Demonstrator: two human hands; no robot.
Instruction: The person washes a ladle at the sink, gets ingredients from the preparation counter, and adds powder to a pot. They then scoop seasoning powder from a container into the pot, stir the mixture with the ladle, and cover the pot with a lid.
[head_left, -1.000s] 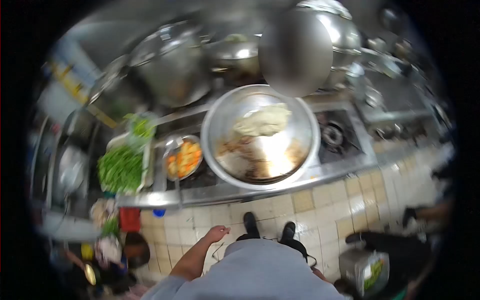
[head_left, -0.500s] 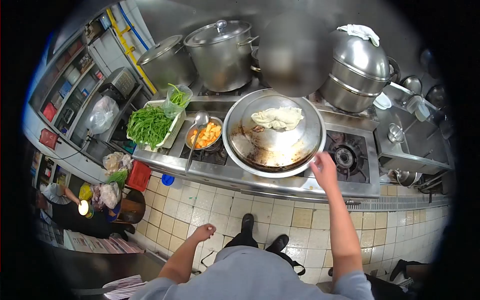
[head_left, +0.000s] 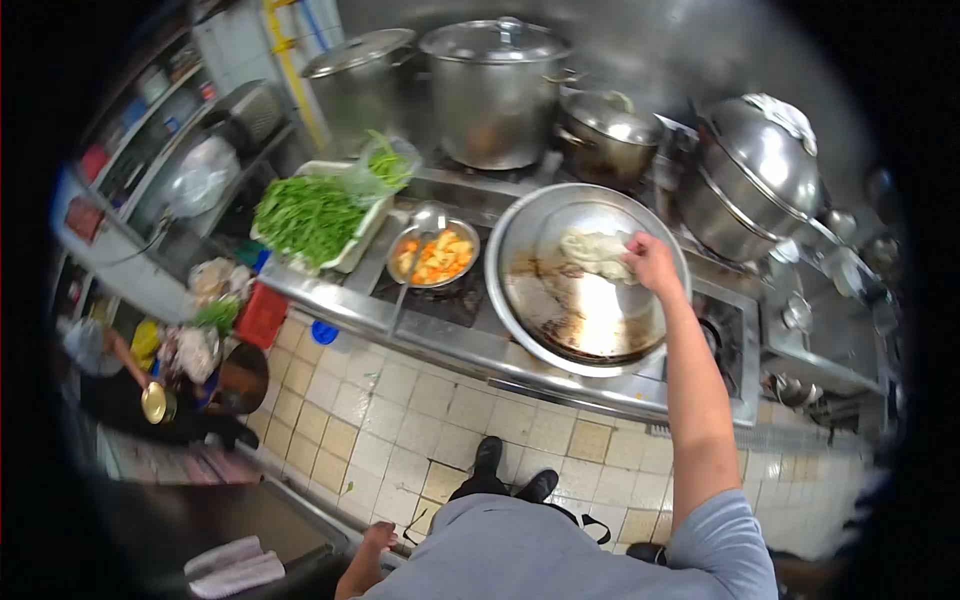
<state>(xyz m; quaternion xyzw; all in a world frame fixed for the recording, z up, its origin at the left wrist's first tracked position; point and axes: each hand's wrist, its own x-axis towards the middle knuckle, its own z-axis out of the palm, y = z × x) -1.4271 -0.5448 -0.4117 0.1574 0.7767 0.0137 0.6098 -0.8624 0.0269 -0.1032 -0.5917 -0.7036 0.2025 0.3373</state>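
Note:
My right hand [head_left: 652, 262] is closed on the right end of a crumpled pale cloth [head_left: 594, 252]. The cloth lies on a wide domed metal lid [head_left: 560, 310], stained brown with burnt marks, which covers a wok-like pan on the stove. Down by my left side, away from the counter, hangs my left hand [head_left: 378, 537]; it is slightly blurred, its fingers loose and holding nothing. Left of the lid stands a metal bowl [head_left: 440, 258] of orange and yellow chunks, with a ladle [head_left: 428, 222] resting across it.
Leafy greens [head_left: 310, 218] fill a white basket at the counter's left. Behind are a tall stockpot [head_left: 495, 105], a smaller lidded pot [head_left: 612, 140] and a steamer [head_left: 750, 180]. A burner [head_left: 715, 345] lies right of the lid. At far left, another person's hand holds a round container [head_left: 157, 402].
My right hand has moved up from the lid's right rim onto the cloth and taken hold of it. My left hand has dropped lower and back. The camera view has shifted.

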